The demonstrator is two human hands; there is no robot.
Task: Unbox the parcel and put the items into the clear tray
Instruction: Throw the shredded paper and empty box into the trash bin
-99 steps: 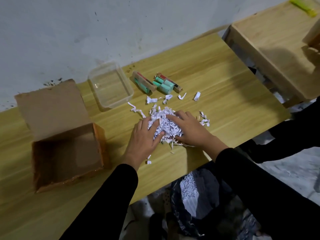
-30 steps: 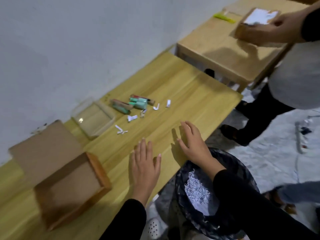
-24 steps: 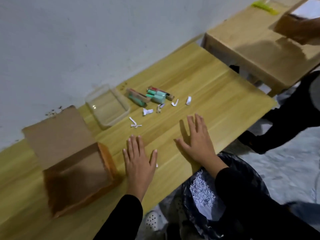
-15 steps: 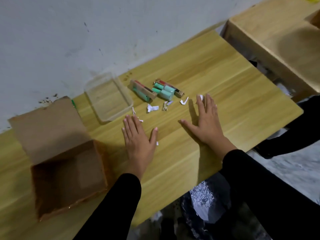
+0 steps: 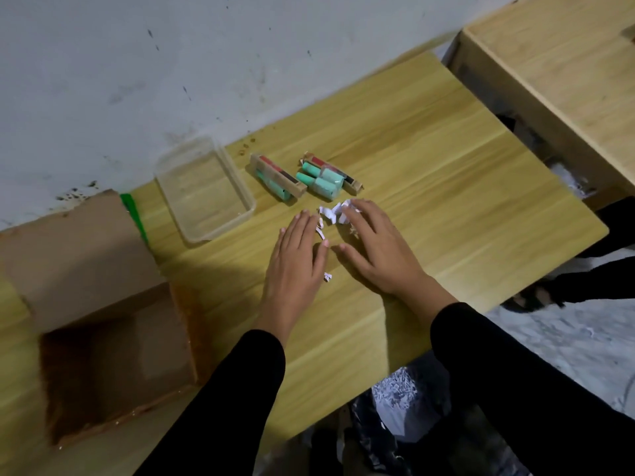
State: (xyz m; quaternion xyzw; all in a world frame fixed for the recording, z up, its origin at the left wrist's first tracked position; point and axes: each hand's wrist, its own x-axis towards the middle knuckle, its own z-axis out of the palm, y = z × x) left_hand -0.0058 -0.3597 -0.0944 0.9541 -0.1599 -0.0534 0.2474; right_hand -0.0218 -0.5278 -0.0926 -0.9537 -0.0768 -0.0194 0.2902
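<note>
The open brown parcel box (image 5: 113, 369) stands at the left of the wooden table (image 5: 429, 187), its flap folded back, nothing visible inside. A clear tray (image 5: 206, 190) sits beside it near the wall, holding nothing. Right of the tray lie the items: a brown-and-red box with a green tube (image 5: 276, 178) and another small box with several green tubes (image 5: 326, 178). My left hand (image 5: 295, 255) and my right hand (image 5: 374, 249) lie flat on the table, fingers straight, with a small heap of white paper shreds (image 5: 335, 213) between their fingertips.
A black bin bag (image 5: 395, 403) with paper shreds hangs below the table's front edge. A second wooden table (image 5: 567, 63) stands at the right. One stray shred (image 5: 327, 277) lies between my wrists. A green strip (image 5: 132, 211) shows behind the box flap.
Both hands slid forward and inward across the table, sweeping the scattered paper shreds into one small heap just in front of the items.
</note>
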